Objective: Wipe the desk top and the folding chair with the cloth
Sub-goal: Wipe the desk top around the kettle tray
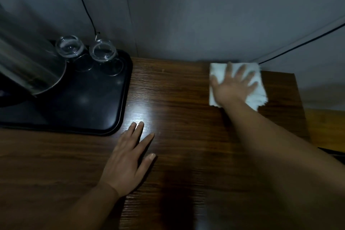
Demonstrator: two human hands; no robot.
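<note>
A white folded cloth (pixel 258 97) lies on the dark wooden desk top (pixel 177 99) near its far right corner. My right hand (pixel 233 86) presses flat on the cloth with fingers spread, blurred by motion. My left hand (pixel 128 158) rests flat on the desk near the middle, fingers apart, holding nothing. The folding chair is out of view.
A black tray (pixel 97 102) sits at the left of the desk. It carries a steel kettle (pixel 28 63) and two upturned glasses (pixel 70 46) (pixel 103 50). A black cable (pixel 84 5) hangs down the grey wall. The desk's right edge (pixel 300 102) drops off beside the cloth.
</note>
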